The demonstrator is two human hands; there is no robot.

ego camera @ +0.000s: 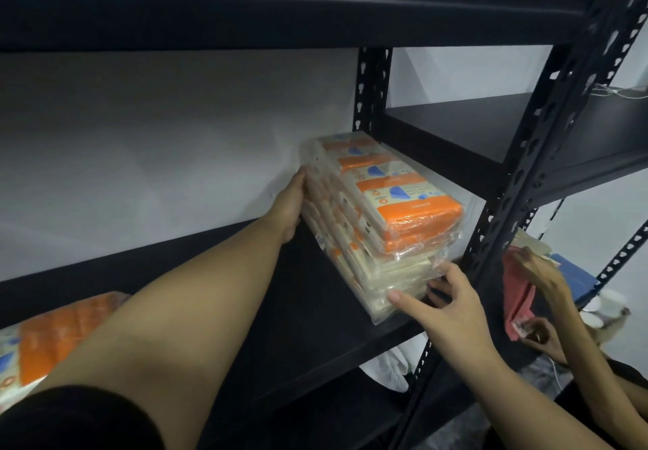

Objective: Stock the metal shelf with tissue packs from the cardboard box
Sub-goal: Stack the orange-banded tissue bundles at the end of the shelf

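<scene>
A plastic-wrapped bundle of orange and cream tissue packs (382, 214) lies on the black metal shelf (305, 316), near its right post. My left hand (289, 204) presses flat against the bundle's far left side. My right hand (445, 305) touches the bundle's near end with straight fingers and thumb. Another tissue bundle (52, 337) sits on the same shelf at the lower left, partly behind my left arm. The cardboard box is out of view.
A perforated black upright (526, 176) stands just right of the bundle. Beyond it, another person's hands (540, 274) handle a red item (519, 295) on a neighbouring shelf. The shelf above (280, 18) overhangs. A white wall is behind.
</scene>
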